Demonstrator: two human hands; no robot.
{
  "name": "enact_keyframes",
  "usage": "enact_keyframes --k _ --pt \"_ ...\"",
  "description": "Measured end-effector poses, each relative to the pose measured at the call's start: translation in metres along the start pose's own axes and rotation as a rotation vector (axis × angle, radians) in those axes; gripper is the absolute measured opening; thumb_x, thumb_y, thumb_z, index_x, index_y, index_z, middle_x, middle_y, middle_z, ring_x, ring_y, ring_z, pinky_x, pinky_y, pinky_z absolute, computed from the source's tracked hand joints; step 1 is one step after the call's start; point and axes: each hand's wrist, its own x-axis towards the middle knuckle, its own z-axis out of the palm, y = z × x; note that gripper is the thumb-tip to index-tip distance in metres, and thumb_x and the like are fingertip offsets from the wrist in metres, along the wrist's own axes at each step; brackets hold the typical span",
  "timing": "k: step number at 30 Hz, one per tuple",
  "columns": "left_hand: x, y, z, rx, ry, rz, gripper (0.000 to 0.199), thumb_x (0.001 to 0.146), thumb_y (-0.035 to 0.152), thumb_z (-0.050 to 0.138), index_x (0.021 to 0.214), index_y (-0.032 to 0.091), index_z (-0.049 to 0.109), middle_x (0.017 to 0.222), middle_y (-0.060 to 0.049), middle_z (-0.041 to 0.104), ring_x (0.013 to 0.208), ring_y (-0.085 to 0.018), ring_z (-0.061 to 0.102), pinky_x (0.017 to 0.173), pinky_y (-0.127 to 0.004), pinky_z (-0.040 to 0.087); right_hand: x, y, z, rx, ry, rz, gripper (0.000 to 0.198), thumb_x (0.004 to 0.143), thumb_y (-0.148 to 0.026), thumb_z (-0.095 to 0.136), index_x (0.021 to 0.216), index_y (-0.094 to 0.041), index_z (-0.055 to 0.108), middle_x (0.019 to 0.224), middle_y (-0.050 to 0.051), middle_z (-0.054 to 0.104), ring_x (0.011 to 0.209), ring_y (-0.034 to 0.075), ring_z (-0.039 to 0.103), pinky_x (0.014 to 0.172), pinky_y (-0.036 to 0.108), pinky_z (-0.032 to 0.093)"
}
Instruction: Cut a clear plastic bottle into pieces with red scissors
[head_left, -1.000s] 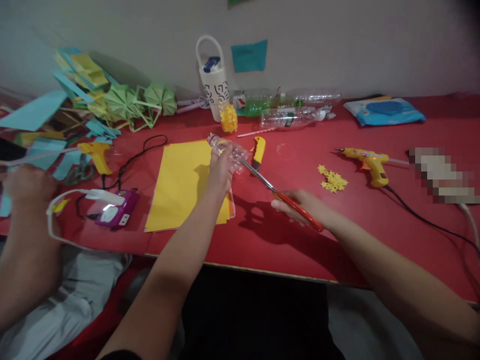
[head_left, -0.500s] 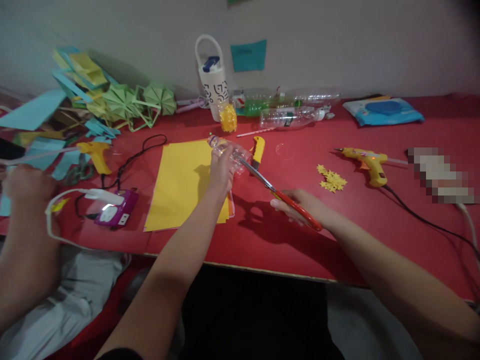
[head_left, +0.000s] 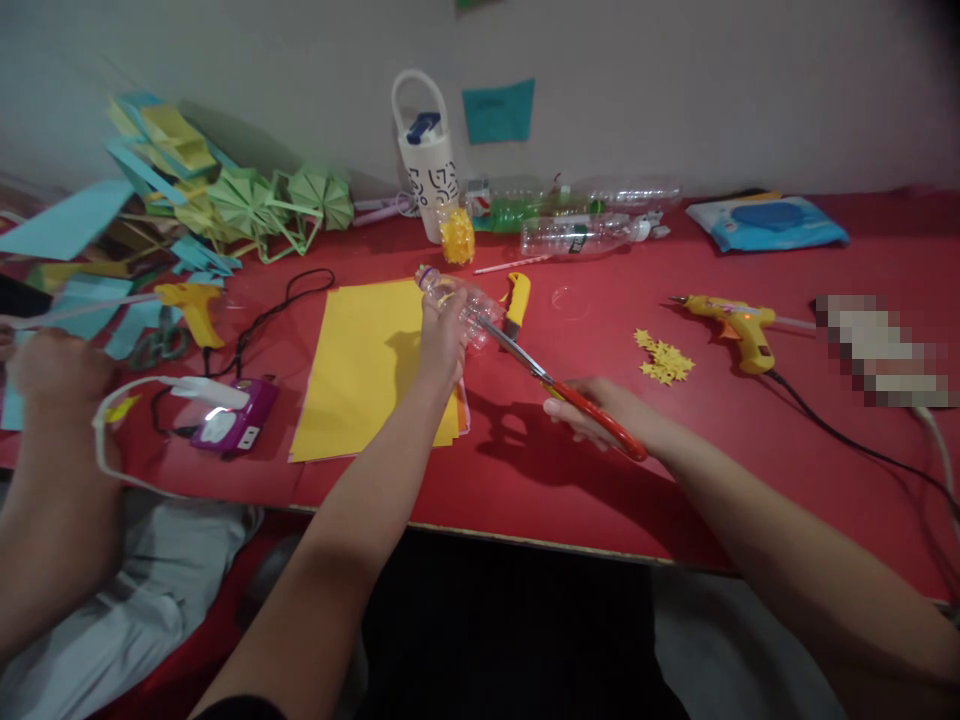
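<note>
My left hand [head_left: 444, 335] is closed around a clear plastic bottle piece [head_left: 480, 308], its neck end pointing up and left. In my right hand [head_left: 604, 410] are red-handled scissors [head_left: 592, 412], their metal blades reaching up-left to the bottle piece. The blade tips meet the plastic beside my left fingers; whether they are inside it I cannot tell. Beneath my left hand lies a stack of yellow paper sheets [head_left: 352, 380]. A yellow box cutter [head_left: 517, 302] rests just behind the blades.
Yellow paper stars [head_left: 663, 358] and a yellow glue gun [head_left: 731, 318] lie to the right. Plastic bottles [head_left: 577, 236] and a white tumbler [head_left: 428, 180] stand along the wall. At left are a purple power adapter [head_left: 238, 420], another glue gun [head_left: 192, 308] and another person's hand [head_left: 60, 365].
Both hands keep nearly the same pose. The bottle piece and scissors have shifted only very slightly, and the other person's hand has moved a little.
</note>
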Motion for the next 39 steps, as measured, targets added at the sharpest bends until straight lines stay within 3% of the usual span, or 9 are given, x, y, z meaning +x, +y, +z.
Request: enact_keyframes --k 4,9,15,19,22,28,39 --pt "0.000 0.001 0.001 -0.025 0.005 -0.028 0.028 0.080 0.028 0.071 0.098 0.026 0.049 0.079 0.002 0.063 0.075 -0.015 0.066 0.077 -0.030 0.051 0.001 0.003 0.003 0.027 0.032 0.018 0.054 0.076 -0.074 0.061 0.068 -0.021 0.053 0.051 -0.004 0.051 0.039 0.009 0.044 0.041 0.025 0.033" --pt "-0.001 0.003 0.003 -0.035 0.000 -0.007 0.017 0.087 0.022 0.064 0.095 0.025 0.049 0.073 0.004 0.062 0.063 -0.011 0.063 0.066 -0.025 0.053 0.002 0.007 0.005 0.056 0.030 0.003 0.057 0.075 -0.078 0.058 0.065 -0.022 0.048 0.047 -0.007 0.042 0.038 0.009 0.040 0.041 0.025 0.034" --pt "0.000 0.005 0.002 -0.051 0.016 -0.034 0.019 0.086 0.023 0.068 0.093 0.025 0.050 0.075 0.004 0.063 0.072 -0.013 0.069 0.073 -0.026 0.055 0.003 0.004 0.008 0.071 0.033 0.055 0.059 0.069 -0.080 0.061 0.064 -0.023 0.045 0.045 -0.007 0.039 0.036 0.009 0.038 0.037 0.026 0.031" --pt "0.003 0.005 0.001 -0.043 0.021 -0.026 0.018 0.086 0.020 0.063 0.095 0.026 0.048 0.075 0.003 0.064 0.063 -0.012 0.064 0.070 -0.026 0.053 0.003 0.002 0.010 0.122 0.017 0.066 0.059 0.070 -0.079 0.062 0.065 -0.024 0.044 0.043 -0.009 0.037 0.033 0.009 0.038 0.036 0.025 0.033" --pt "0.003 0.003 0.000 -0.033 0.016 -0.016 0.022 0.085 0.023 0.065 0.100 0.027 0.049 0.077 0.003 0.064 0.069 -0.013 0.066 0.075 -0.028 0.054 0.003 0.003 0.010 0.148 0.004 0.018 0.058 0.072 -0.078 0.061 0.064 -0.023 0.044 0.045 -0.008 0.040 0.034 0.008 0.041 0.038 0.024 0.034" --pt "-0.004 0.001 0.001 0.007 -0.113 0.035 0.028 0.081 0.025 0.071 0.100 0.028 0.051 0.082 0.001 0.066 0.097 -0.020 0.070 0.093 -0.037 0.053 0.000 0.001 0.010 0.133 0.029 0.004 0.058 0.073 -0.078 0.060 0.065 -0.022 0.046 0.047 -0.008 0.043 0.036 0.008 0.042 0.041 0.024 0.037" --pt "-0.006 0.002 0.004 -0.005 -0.112 0.042 0.020 0.083 0.019 0.065 0.094 0.026 0.050 0.077 0.002 0.066 0.093 -0.020 0.071 0.096 -0.039 0.053 -0.002 -0.006 0.016 0.206 0.038 0.085 0.056 0.072 -0.076 0.063 0.065 -0.023 0.045 0.045 -0.009 0.040 0.032 0.007 0.039 0.036 0.024 0.035"
